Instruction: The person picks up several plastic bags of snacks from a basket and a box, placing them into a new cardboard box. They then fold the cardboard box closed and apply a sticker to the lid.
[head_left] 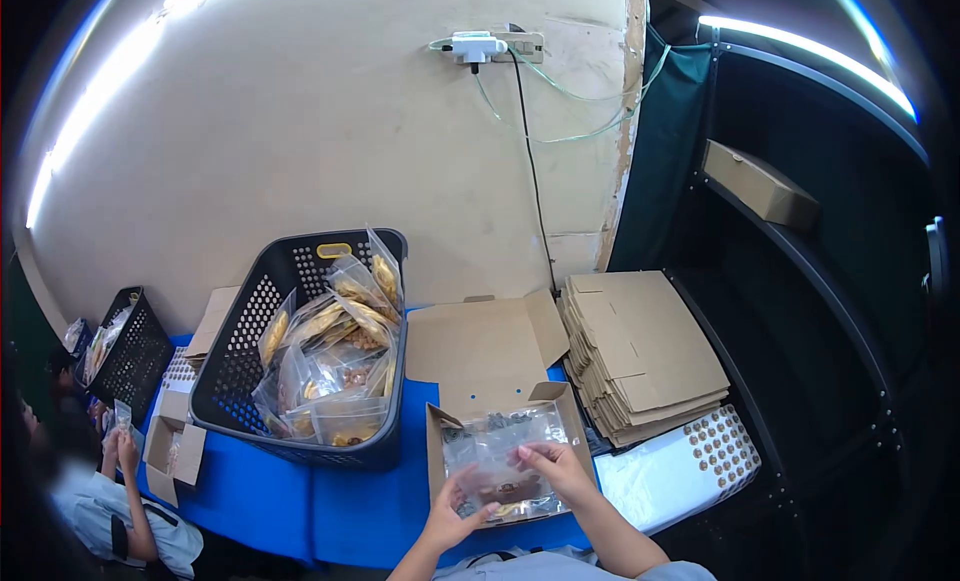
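Note:
An open cardboard box [436, 451] stands in front of me with its lid tipped back. Inside lie clear plastic bags with grey, brown and yellow contents that I cannot make out in detail. Over them is a clear zip bag [487, 451]. The fingertips of my right hand [553, 469] pinch this bag at its right side. My left hand [452, 509] is at the bag's lower left, thumb and fingers apart, beside or touching the plastic. Whether it bears any of the bag's weight cannot be told.
A dark basket [225, 391] of filled zip bags [340, 356] stands on the blue-covered table [250, 496], left of the box. Flattened cartons [655, 341] are stacked at right, by a white wrapped package [650, 481]. A co-worker [130, 516] handles a small bag at far left.

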### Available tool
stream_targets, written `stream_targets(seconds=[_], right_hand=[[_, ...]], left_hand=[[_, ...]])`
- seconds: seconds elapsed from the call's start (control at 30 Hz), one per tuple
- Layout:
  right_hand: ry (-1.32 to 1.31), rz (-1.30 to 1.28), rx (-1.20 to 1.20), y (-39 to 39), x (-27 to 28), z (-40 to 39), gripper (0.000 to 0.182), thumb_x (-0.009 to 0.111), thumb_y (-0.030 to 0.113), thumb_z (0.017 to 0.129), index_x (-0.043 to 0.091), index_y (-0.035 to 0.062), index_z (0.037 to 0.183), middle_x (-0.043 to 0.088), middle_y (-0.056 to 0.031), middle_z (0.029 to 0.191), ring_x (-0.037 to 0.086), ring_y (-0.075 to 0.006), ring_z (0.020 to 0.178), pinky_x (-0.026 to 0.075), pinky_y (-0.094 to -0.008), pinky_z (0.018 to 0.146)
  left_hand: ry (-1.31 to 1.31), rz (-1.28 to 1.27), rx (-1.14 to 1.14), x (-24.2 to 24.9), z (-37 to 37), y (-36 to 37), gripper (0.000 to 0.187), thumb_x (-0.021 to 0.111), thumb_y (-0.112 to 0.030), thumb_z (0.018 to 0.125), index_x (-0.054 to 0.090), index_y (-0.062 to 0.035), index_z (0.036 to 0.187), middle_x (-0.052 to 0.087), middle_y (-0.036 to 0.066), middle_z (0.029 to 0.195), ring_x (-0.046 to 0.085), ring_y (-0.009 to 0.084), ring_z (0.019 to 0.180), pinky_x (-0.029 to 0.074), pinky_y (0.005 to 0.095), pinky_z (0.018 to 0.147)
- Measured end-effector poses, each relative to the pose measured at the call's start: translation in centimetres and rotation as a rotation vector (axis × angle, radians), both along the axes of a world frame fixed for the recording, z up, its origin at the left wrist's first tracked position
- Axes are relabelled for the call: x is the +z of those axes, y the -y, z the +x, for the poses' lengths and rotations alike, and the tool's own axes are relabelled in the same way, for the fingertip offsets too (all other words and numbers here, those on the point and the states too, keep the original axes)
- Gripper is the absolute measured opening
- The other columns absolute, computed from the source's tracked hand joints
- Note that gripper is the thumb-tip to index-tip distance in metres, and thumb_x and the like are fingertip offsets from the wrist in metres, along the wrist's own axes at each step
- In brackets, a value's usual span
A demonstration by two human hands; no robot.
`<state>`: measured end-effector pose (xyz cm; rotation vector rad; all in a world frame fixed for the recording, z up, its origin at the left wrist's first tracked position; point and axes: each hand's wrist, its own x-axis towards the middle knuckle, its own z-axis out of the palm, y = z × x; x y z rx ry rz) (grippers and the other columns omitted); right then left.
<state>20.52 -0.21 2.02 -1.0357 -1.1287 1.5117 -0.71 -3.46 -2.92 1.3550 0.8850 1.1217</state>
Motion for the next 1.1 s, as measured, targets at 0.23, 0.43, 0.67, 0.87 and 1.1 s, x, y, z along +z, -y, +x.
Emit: stream_targets(seconds=[0.23,0.43,0.67,0.87,1.1], right_hand=[[0.055,0.067,0.054,1.0,-0.2,-0.7,0.029,0.057,0.025,0.094,0.068,-0.0009,0.102,0.069,-0.0079,0.089,0.064,-0.0133,0.082,0.051,-0.0277,0.074],[0.517,0.548,-0.332,1.0,2.6,-0.2,0.026,0.052,0.013,0.093,0.064,0.0032,0.114,0.066,-0.0135,0.106,0.06,-0.0228,0.099,0.047,-0.032,0.084],[0.573,0.762,0.009,2.8,1.4,-4.6,0.037,0.058,0.013,0.087,0.057,0.0036,0.123,0.056,-0.015,0.125,0.051,-0.0323,0.113,0.036,-0.0433,0.1],[0.679,0.717,-0.404,2.4,0.5,-5.3,0.052,0.076,0.017,0.072,0.055,0.0036,0.117,0.051,-0.016,0.121,0.048,-0.0319,0.109,0.036,-0.0398,0.098],[0.109,0.151,-0.112,0.7,-0.5,-2.3,0.016,0.079,0.01,0.072,0.064,0.002,0.074,0.065,-0.0028,0.073,0.059,-0.0082,0.07,0.046,-0.0224,0.067]], left_hand=[[0.113,0.006,0.2,1.2,-0.4,-0.9,0.014,0.063,-0.014,0.09,0.064,-0.0004,0.094,0.067,0.009,0.088,0.063,0.0164,0.088,0.048,0.0313,0.084],[0.259,-0.022,0.512,3.2,-0.7,-1.8,0.043,0.056,-0.016,0.094,0.037,-0.0065,0.132,0.046,0.008,0.117,0.053,0.0164,0.104,0.044,0.0292,0.089],[0.295,-0.004,0.025,2.5,1.8,0.1,0.06,0.064,-0.014,0.088,0.033,-0.0021,0.139,0.045,0.011,0.134,0.045,0.0207,0.123,0.037,0.0338,0.102],[0.113,-0.136,0.019,3.5,1.7,0.9,0.04,0.057,-0.019,0.094,0.052,0.0013,0.128,0.057,0.01,0.124,0.051,0.016,0.116,0.037,0.0302,0.102],[-0.032,-0.039,0.073,3.2,0.9,0.3,0.039,0.048,-0.026,0.098,0.055,0.0003,0.126,0.063,0.01,0.116,0.055,0.0153,0.111,0.04,0.0302,0.098]])
